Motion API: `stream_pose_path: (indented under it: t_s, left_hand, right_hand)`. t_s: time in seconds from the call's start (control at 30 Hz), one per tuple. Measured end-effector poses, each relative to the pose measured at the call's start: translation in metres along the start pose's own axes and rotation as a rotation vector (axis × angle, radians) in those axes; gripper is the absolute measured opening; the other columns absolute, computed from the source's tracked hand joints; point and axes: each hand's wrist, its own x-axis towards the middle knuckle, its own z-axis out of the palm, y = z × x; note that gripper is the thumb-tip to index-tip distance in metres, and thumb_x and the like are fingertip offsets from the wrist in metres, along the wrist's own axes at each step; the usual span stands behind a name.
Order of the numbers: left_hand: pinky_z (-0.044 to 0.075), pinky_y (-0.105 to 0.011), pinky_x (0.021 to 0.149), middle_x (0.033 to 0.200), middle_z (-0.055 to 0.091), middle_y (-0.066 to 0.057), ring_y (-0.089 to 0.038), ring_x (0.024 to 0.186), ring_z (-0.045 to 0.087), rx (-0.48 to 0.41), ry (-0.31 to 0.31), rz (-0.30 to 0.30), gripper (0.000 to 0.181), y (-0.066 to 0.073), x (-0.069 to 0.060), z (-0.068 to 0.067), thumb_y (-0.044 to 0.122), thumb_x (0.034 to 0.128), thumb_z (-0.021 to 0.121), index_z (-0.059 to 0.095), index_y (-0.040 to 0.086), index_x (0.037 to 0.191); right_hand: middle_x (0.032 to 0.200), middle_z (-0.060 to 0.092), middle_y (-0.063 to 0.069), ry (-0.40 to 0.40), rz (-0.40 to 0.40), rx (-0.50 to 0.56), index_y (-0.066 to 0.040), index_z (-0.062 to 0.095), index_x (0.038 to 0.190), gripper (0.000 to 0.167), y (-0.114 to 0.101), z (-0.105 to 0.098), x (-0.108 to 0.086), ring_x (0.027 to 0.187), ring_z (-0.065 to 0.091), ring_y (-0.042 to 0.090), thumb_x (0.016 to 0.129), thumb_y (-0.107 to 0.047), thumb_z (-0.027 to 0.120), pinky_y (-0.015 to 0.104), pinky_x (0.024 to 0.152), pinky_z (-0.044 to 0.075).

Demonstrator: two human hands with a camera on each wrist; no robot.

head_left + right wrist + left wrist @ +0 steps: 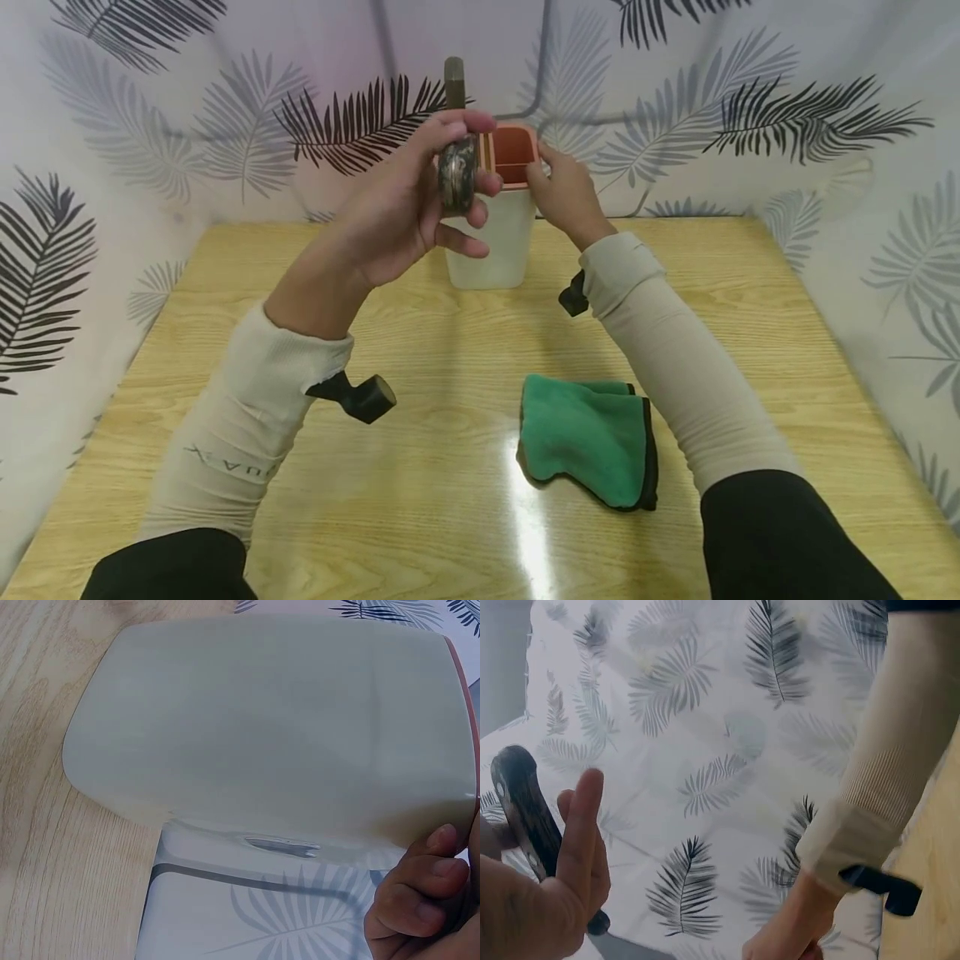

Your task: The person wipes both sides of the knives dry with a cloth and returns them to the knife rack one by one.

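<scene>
In the head view my left hand (408, 196) is raised above the far part of the table, its fingers curled round a dark, mottled, elongated tool (456, 175). A narrow brownish end sticks up above the fingers; the tool's exact kind is unclear. The left wrist view shows its dark rounded body (529, 810) lying across the palm. My right hand (570, 187) grips the right side of the rim of a whitish container (487, 254) with an orange-red inside. In the right wrist view the curled fingers (420, 896) meet the container's wall (262, 727) near the rim.
A folded green cloth (585, 437) with a dark edge lies on the wooden table (420, 500), nearer me and right of centre. Behind and beside the table hangs a white sheet (247, 150) with a leaf print. Black wrist mounts (363, 398) stick out from both sleeves.
</scene>
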Motion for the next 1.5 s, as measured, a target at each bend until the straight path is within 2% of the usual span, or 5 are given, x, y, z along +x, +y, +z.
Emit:
stream_pose_path:
  t_s: [0.23,0.47,0.67,1.03,1.5]
  left_hand:
    - [0.064,-0.037,0.063,0.094,0.05,-0.006,-0.014,0.079,0.051,0.239,-0.118,0.039,0.07,0.02,0.021,-0.016,0.033,0.0847,0.081,0.037,0.016,0.137]
    - [0.057,-0.029,0.062,0.086,0.058,-0.005,-0.02,0.07,0.052,1.016,0.011,0.077,0.035,0.044,0.045,-0.014,0.029,0.1011,0.059,0.053,0.019,0.135]
    - [0.044,-0.034,0.099,0.125,0.06,-0.007,-0.023,0.115,0.052,1.565,0.151,0.128,0.047,0.063,0.063,-0.018,0.041,0.0955,0.066,0.062,0.017,0.135]
    - [0.045,-0.023,0.098,0.117,0.07,-0.006,-0.015,0.102,0.057,1.566,0.414,0.405,0.046,0.06,0.092,-0.042,0.038,0.0893,0.075,0.065,0.011,0.126]
    - [0.049,-0.015,0.094,0.125,0.066,-0.003,-0.007,0.1,0.053,1.573,0.433,0.305,0.06,0.054,0.113,-0.056,0.042,0.0917,0.07,0.05,0.022,0.145]
  right_hand:
    - [0.055,0.042,-0.003,-0.01,-0.005,-0.003,-0.02,0.033,0.157,0.053,0.001,-0.001,0.0,0.039,0.027,0.007,0.105,-0.03,0.035,0.025,0.043,0.034]
    - [0.051,0.036,-0.005,0.004,-0.039,0.032,-0.02,0.035,0.156,0.053,0.002,-0.003,-0.002,0.04,0.026,0.006,0.103,-0.028,0.037,0.025,0.042,0.032]
    - [0.047,0.034,-0.007,0.004,-0.028,0.027,-0.016,0.033,0.156,0.054,0.003,0.0,0.0,0.038,0.023,0.005,0.103,-0.028,0.036,0.024,0.04,0.03]
    - [0.059,0.047,0.0,-0.001,-0.022,0.003,-0.013,0.033,0.156,0.055,0.002,0.0,0.0,0.039,0.023,0.007,0.103,-0.028,0.034,0.023,0.042,0.03]
    - [0.062,0.043,0.002,-0.035,0.075,-0.116,-0.031,0.027,0.158,0.056,-0.002,-0.004,-0.001,0.046,0.03,0.012,0.102,-0.036,0.03,0.027,0.042,0.029]
